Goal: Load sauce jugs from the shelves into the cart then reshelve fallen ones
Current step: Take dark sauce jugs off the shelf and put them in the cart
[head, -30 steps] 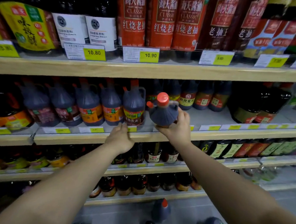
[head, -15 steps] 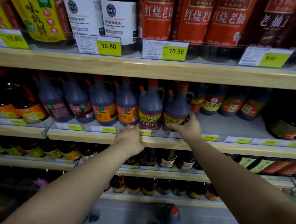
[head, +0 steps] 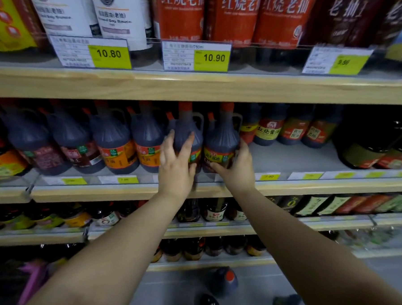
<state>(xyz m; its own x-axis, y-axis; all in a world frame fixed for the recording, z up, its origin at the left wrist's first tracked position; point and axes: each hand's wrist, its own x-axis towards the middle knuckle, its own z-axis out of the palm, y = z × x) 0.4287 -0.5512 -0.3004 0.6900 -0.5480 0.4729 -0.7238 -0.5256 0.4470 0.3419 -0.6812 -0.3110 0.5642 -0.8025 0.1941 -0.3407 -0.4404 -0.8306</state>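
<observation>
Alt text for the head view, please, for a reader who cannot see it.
On the middle shelf, the right hand grips the base of a dark red-capped sauce jug at the row's end while the left hand presses flat against the neighbouring jug. A fallen jug lies on the floor below.

Middle shelf (head: 104,192): row of sauce jugs (head: 113,143) stands left of the left hand (head: 175,167). Left hand lies flat on the front of the next jug (head: 187,129). The end jug (head: 221,137) touches it on the right, held by the right hand (head: 237,169). Small bottles (head: 287,129) right of the right hand, further back. Fallen jug (head: 225,280) on the floor (head: 168,294) below both hands.
</observation>
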